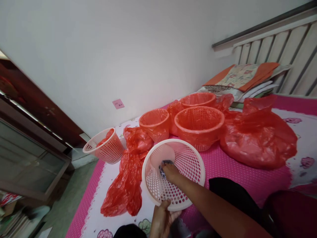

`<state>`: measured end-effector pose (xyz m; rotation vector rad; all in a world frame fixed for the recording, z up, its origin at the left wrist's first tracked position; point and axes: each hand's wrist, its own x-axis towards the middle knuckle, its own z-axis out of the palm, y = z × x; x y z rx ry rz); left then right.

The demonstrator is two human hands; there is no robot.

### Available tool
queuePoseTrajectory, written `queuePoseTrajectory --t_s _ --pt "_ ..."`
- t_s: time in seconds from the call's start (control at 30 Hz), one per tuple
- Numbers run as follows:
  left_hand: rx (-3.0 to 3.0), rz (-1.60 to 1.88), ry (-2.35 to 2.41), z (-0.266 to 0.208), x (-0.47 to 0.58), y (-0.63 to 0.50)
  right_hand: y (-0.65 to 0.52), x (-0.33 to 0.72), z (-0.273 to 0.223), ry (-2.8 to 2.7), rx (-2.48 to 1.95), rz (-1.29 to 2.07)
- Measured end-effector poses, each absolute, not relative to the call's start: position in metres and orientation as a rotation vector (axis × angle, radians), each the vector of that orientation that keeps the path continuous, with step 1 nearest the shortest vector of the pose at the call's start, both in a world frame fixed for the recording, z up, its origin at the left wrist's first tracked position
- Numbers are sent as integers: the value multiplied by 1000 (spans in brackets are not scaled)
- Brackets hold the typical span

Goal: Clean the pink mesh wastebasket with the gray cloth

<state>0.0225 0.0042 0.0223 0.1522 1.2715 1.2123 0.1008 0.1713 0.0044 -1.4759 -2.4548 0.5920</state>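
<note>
A pale pink plastic basket with perforated sides is tilted in front of me, its mouth facing me. My left hand grips its near rim, thumb over the edge and fingers beneath. Inside the basket, my right hand is closed on a dark blue patterned cloth, pressed near the bottom. Part of the cloth is hidden by the fingers. Left of the basket lies a crumpled red plastic bag. Just behind stand two baskets lined with red bags, a smaller one and a larger one.
Another pink basket with red plastic inside leans at the bed's left edge. A third lined basket stands by the wall. To the right sits a bulging red bag, with folded bedding behind it near the radiator.
</note>
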Motion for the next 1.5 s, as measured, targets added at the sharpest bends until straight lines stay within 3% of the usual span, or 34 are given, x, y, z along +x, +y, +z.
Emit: queuePoseTrajectory --t_s 0.5,1.5 --pt "153 1186 1247 18 21 5 165 86 -17 -2565 -1575 578" --pt "184 1206 1190 21 23 5 89 125 11 -2570 -1420 723"
